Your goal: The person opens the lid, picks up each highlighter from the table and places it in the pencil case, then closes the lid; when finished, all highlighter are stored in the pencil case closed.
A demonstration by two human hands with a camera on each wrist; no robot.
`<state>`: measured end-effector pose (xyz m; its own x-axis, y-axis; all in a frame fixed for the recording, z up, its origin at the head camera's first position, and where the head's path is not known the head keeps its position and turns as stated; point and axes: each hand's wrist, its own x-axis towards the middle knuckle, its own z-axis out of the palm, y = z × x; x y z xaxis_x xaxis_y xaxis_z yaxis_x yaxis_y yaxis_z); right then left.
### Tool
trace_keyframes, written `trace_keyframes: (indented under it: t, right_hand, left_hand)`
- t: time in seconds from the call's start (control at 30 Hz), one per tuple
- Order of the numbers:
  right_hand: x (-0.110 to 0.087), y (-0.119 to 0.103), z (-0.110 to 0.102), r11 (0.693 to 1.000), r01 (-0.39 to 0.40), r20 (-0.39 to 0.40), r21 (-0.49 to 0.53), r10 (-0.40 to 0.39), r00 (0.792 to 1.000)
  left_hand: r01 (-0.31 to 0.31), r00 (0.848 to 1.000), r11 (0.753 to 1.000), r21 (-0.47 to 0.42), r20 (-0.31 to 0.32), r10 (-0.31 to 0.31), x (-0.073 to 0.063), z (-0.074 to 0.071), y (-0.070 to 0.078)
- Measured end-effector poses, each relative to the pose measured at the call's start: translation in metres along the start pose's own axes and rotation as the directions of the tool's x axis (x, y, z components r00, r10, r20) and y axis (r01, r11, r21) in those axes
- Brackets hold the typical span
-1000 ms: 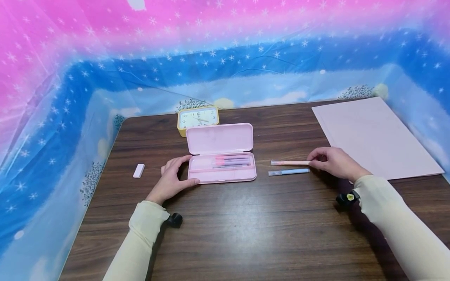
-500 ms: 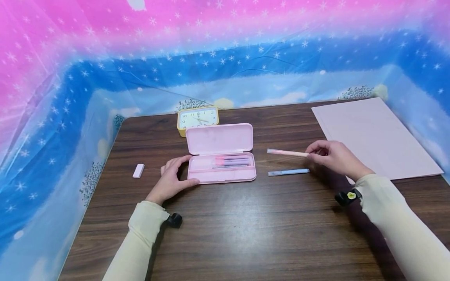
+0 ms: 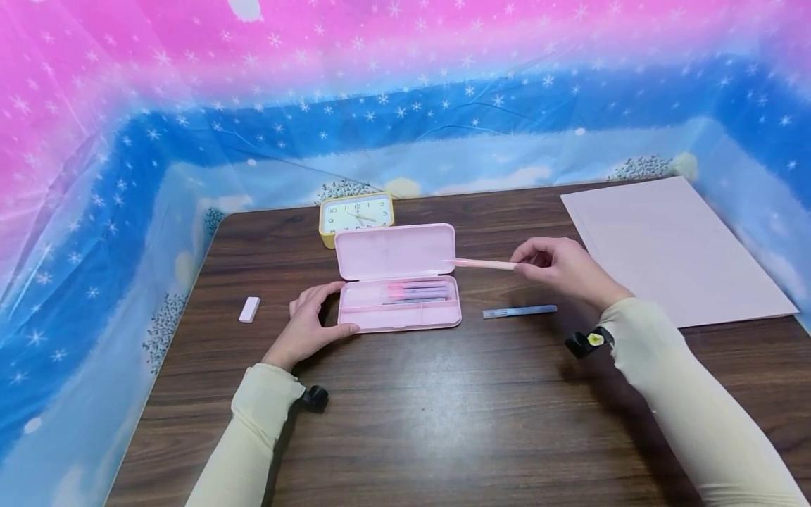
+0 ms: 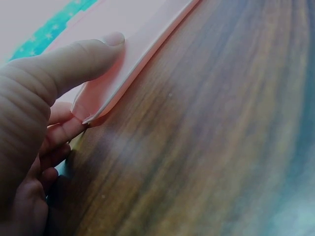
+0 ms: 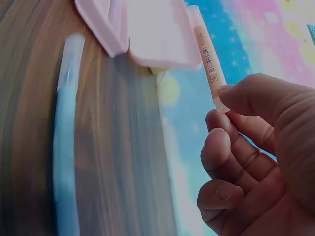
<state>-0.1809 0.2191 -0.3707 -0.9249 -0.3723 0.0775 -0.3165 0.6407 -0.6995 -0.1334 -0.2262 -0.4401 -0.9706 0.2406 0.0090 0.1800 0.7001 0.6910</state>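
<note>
An opened pink pencil case (image 3: 380, 316) lies on the table with its lid tilted up at the back. Several pens (image 3: 418, 290) lie in its rear compartment. My left hand (image 3: 310, 325) grips the case's left end; in the left wrist view the thumb (image 4: 93, 61) reaches over the rim and the fingers curl round the corner. Between thumb and fingertips, my right hand (image 3: 560, 267) pinches one end of a pale orange pen (image 5: 207, 54), raised off the table. The pen's clear-capped end points left and overlaps the lid in the head view. Below it, a blue pen (image 3: 521, 311) lies on the table.
Behind the case stands a yellow alarm clock (image 3: 357, 213), partly covered by the lid. A white eraser (image 3: 250, 309) lies to the left. At the right, a large pale pink board or folder (image 3: 678, 246) lies near the table's back edge. Patterned cloth hangs behind.
My right hand has lifted the orange pen off the table and carried it left and up, towards the lid. The left hand keeps its hold on the case.
</note>
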Motion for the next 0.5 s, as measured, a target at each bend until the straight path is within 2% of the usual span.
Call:
trace_keyframes:
  t: [0.5]
  right_hand:
    - [0.034,-0.038,0.047,0.997,0.080,0.117,0.016,-0.082,0.990]
  left_hand:
    - [-0.013,1.000,1.000,0.010,-0.007,0.013,0.000,0.000,-0.003]
